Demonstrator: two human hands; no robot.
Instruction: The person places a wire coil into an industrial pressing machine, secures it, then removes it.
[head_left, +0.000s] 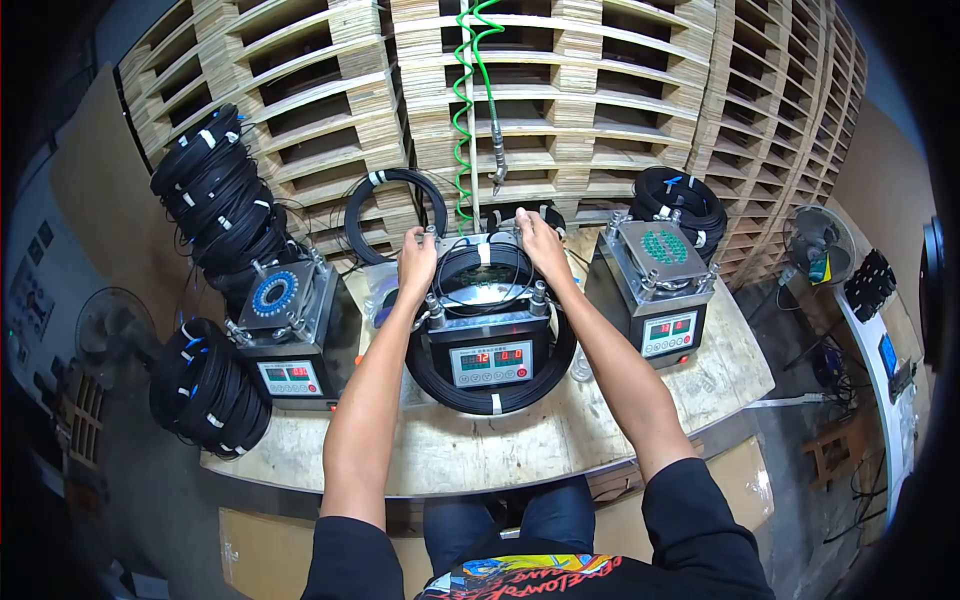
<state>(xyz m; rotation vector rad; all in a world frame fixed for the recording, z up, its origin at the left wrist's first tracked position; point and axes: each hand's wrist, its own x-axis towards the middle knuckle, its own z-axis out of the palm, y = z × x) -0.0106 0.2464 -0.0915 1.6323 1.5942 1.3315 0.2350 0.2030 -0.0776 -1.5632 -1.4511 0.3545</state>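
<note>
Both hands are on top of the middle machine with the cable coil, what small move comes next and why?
Probably press the top plate down evenly: the left hand and right hand grip its far corners, and the black cable coil already circles the middle machine.

3 machines [489, 335], 2 fans [818, 240], 2 hands [416, 262], 1 green hose [464, 100], several black cable coils [215, 185] – exact count unclear.

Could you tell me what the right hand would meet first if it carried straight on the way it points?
Probably the green coiled hose with its nozzle, then the stacked pallets; depth is unclear.
</note>
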